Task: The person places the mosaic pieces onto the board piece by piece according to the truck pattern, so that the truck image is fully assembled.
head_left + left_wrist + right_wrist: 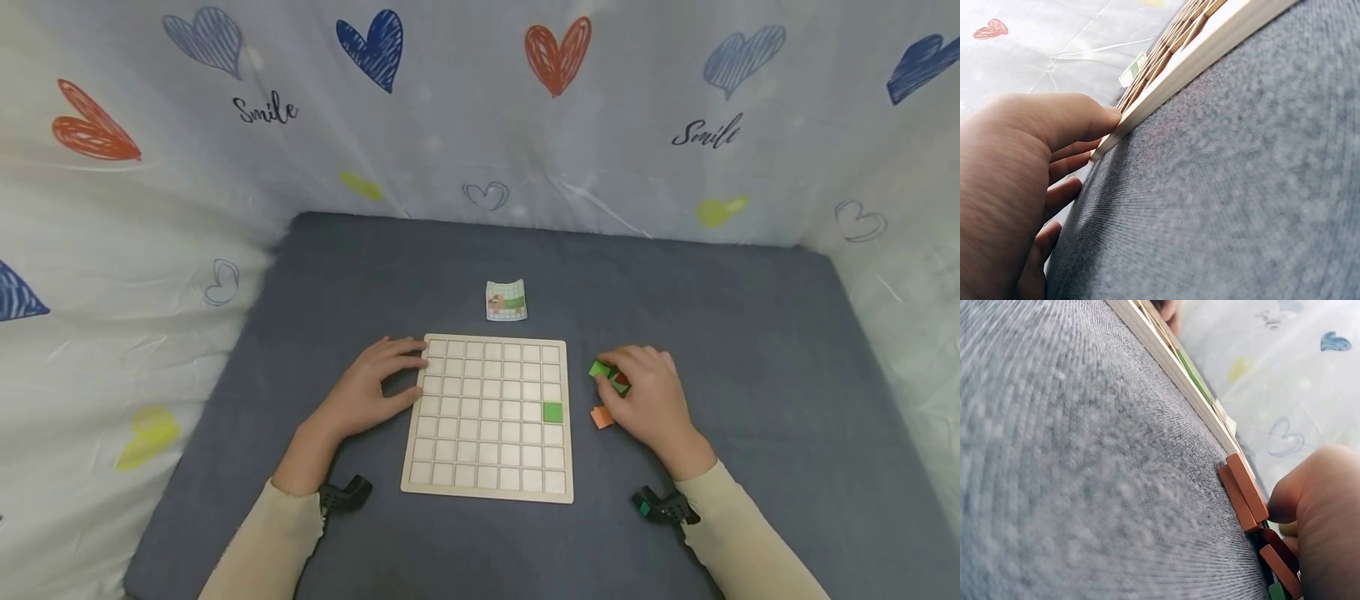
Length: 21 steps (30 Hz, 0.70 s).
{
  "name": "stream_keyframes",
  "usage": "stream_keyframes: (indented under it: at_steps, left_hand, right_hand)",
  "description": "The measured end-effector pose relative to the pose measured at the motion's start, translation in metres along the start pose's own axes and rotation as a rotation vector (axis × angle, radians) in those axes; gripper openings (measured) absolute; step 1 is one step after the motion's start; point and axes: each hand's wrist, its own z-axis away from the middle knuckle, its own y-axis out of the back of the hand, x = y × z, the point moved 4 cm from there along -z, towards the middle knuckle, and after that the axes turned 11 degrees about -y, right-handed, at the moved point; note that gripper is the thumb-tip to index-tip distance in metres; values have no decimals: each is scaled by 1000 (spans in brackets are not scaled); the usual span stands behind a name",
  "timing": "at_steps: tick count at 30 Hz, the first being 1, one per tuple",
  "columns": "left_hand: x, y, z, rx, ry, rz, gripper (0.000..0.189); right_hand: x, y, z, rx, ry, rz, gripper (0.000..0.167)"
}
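Note:
A pale wooden grid board (487, 497) lies on the grey cloth, with one green square tile (552, 412) in a cell near its right side. My left hand (372, 385) rests at the board's left edge, fingers spread and thumb touching the rim. To the right of the board, my right hand (651, 396) pinches a green tile (599, 369) between thumb and index finger. Under and beside that hand is a small pile of tiles, partly hidden: orange tiles (1247, 490), a dark red tile (622, 379) and more green.
Behind the board lies a small picture card (506, 301) with a coloured grid pattern. Grey cloth (375, 275) covers the surface. A white curtain (450, 125) printed with hearts hangs at the back and sides.

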Motion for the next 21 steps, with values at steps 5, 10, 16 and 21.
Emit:
stream_keyframes:
  at_steps: [5,10,16,21]
  left_hand:
    - [1,2,-1,4,-1,0,43]
    - [1,1,-1,5,5,2,43]
    - [0,-1,-1,-3,15,2,43]
    - [0,-1,0,-7,19,-3,43]
  right_hand:
    - [0,-2,1,-8,11,53,28]
    - [2,-3,0,-20,-3,34,27]
    - [3,-2,2,-35,-35,4,24]
    - [2,-2,2,-35,-36,-10,23]
